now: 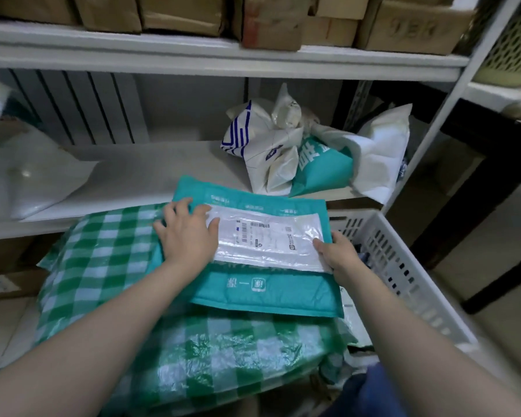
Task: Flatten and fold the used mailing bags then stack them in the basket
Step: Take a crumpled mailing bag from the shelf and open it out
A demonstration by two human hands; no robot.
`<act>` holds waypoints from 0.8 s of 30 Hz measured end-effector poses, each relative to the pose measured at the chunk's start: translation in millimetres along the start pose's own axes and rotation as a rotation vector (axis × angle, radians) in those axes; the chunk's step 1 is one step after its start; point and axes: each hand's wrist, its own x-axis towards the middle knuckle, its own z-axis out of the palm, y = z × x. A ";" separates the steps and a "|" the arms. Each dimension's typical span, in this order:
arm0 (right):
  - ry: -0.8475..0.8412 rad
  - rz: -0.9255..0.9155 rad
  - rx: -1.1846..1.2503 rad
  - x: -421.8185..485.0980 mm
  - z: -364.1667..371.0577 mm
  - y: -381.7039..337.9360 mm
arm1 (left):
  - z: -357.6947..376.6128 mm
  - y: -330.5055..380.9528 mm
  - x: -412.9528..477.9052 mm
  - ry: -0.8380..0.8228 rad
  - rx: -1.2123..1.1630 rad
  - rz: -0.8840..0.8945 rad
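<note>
A teal padded mailing bag [271, 291] with a white shipping label [268, 242] lies flat on a green-and-white checked bag [109, 266]. My left hand [187, 233] presses flat on the teal bag's left part, fingers spread. My right hand [336, 251] holds the bag's right edge, thumb on the label. A white slotted basket [403, 266] stands to the right, partly under the bags. A heap of crumpled mailing bags [301, 152], white, teal and blue-striped, lies on the shelf behind.
A white metal shelf [151, 170] runs behind the bags, with a clear plastic bag [36, 176] on its left part. Brown cardboard boxes [253, 19] fill the shelf above. The rack's upright post [439, 115] stands at the right. A dark table [494, 182] is beyond it.
</note>
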 end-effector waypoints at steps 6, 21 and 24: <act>0.324 0.084 0.317 10.5 -79.5 34.6 | 41.2 77.3 -11.9 -0.115 -0.119 0.122; 0.435 0.458 0.288 44.0 -128.1 145.5 | 120.9 141.4 -81.5 -0.302 -0.013 0.283; 0.355 0.417 0.379 54.0 -127.2 155.9 | 120.3 142.8 -83.7 -0.236 -0.066 0.247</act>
